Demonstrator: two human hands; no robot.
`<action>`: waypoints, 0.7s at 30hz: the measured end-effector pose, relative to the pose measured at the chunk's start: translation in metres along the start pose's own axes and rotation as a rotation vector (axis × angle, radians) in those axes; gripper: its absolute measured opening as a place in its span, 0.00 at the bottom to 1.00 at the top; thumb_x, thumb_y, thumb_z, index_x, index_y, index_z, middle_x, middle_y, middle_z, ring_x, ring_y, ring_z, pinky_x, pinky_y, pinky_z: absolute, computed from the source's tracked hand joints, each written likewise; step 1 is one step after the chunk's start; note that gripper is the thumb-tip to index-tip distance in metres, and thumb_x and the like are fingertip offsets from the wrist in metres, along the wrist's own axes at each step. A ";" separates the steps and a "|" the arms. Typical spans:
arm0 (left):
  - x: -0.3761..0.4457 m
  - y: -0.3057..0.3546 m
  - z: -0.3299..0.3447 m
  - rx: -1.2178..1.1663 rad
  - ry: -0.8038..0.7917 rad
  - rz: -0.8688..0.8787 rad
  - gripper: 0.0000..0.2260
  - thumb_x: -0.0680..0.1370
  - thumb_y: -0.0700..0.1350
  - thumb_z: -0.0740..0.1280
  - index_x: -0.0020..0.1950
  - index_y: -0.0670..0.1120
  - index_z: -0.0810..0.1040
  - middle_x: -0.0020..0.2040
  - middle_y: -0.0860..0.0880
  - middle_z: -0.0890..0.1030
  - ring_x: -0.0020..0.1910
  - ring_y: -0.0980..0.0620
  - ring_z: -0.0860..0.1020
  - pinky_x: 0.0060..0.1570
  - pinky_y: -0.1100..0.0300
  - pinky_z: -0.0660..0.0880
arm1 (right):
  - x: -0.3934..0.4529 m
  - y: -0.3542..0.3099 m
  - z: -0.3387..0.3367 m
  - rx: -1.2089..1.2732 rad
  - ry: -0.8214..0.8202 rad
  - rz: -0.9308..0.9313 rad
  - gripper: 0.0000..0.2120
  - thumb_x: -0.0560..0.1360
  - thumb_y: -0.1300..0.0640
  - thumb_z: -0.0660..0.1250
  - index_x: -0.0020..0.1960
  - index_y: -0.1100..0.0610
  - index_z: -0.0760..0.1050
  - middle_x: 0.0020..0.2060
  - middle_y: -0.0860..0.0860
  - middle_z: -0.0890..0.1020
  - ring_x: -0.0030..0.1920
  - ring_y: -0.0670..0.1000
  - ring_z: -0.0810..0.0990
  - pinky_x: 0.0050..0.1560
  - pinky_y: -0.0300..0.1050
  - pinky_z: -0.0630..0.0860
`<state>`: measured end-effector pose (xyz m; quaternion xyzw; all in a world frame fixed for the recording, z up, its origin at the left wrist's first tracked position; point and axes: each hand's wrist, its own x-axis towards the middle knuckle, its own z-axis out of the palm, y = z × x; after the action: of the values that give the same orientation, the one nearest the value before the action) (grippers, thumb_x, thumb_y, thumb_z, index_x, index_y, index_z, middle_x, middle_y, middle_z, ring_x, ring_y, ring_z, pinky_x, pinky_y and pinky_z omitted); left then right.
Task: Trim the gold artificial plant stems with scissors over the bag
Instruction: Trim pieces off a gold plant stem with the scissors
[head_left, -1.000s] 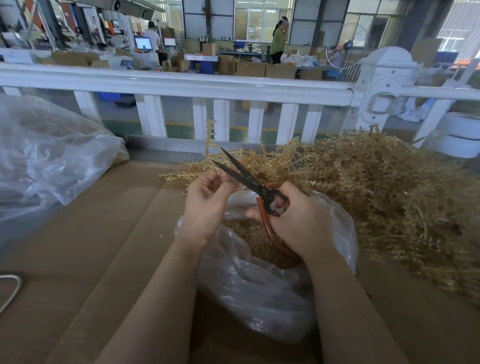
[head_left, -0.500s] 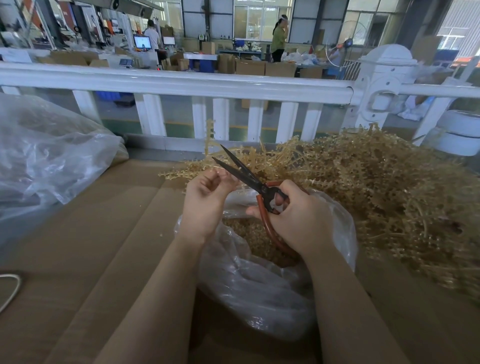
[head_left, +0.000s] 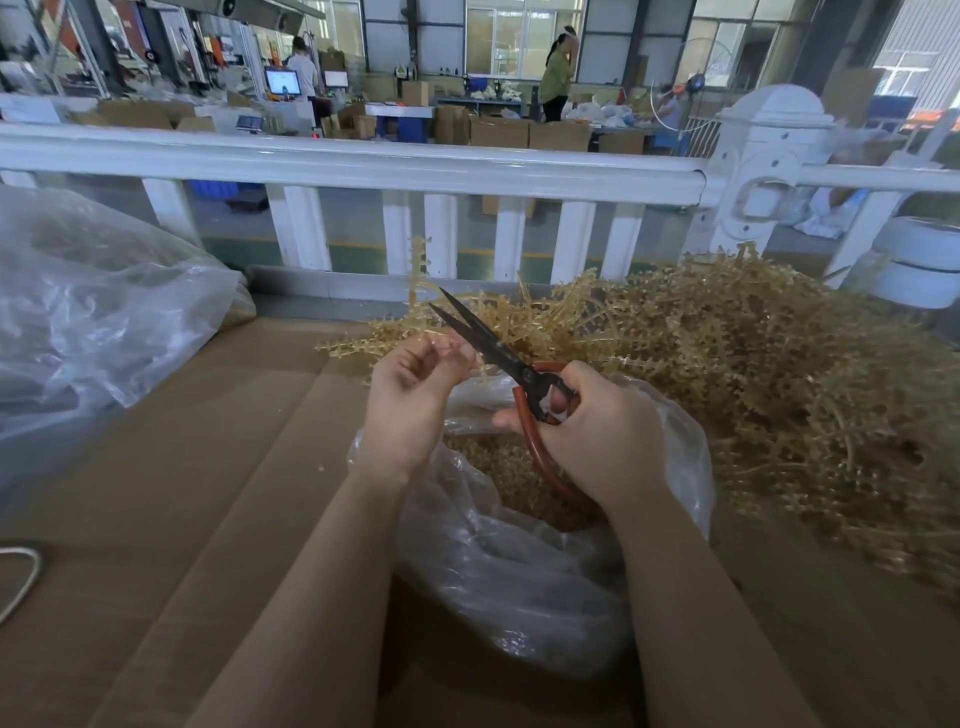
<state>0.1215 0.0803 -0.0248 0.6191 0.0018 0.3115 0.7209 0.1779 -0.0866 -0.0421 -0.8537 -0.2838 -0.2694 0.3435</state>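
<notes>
Pile: gold stems (head_left: 727, 374) heaped on the cardboard (head_left: 182, 493), right of both hands.
Bag: clear plastic bag (head_left: 519, 571) under the hands, gold trimmings inside.
Scissors: scissors (head_left: 498, 353), blades slightly parted, red handles gripped by the curled fingers of the right hand (head_left: 592, 431).
Stem: thin stem (head_left: 415, 280) pinched by the left hand (head_left: 415, 395) fingertips, just beside the blades.

Single head-worn view, wide-angle, looking forward and down from close above the cardboard table (head_left: 156, 467). Both forearms enter from the near edge. White railing (head_left: 363, 166) crosses far; workshop floor lies beyond.
</notes>
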 end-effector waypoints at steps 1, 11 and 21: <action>0.000 0.000 0.000 -0.003 -0.005 -0.010 0.04 0.79 0.35 0.67 0.44 0.39 0.78 0.36 0.52 0.80 0.37 0.57 0.77 0.48 0.63 0.76 | 0.000 0.000 0.001 0.011 0.003 0.008 0.24 0.64 0.25 0.68 0.38 0.45 0.71 0.28 0.40 0.74 0.30 0.37 0.74 0.28 0.30 0.67; -0.002 -0.006 0.003 0.066 -0.224 -0.072 0.10 0.77 0.34 0.68 0.39 0.46 0.82 0.37 0.50 0.83 0.38 0.56 0.80 0.42 0.67 0.75 | 0.006 -0.004 0.009 0.511 -0.178 0.302 0.10 0.70 0.43 0.75 0.41 0.49 0.83 0.35 0.42 0.85 0.36 0.43 0.83 0.37 0.41 0.79; -0.002 -0.009 0.006 0.031 -0.102 -0.070 0.04 0.79 0.37 0.69 0.45 0.44 0.81 0.37 0.51 0.84 0.37 0.57 0.81 0.41 0.66 0.76 | 0.005 -0.002 0.011 0.559 -0.226 0.294 0.04 0.73 0.51 0.76 0.41 0.49 0.82 0.34 0.42 0.85 0.36 0.42 0.83 0.38 0.38 0.80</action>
<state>0.1262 0.0738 -0.0326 0.6448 -0.0088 0.2541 0.7208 0.1831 -0.0755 -0.0447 -0.7829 -0.2568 -0.0324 0.5657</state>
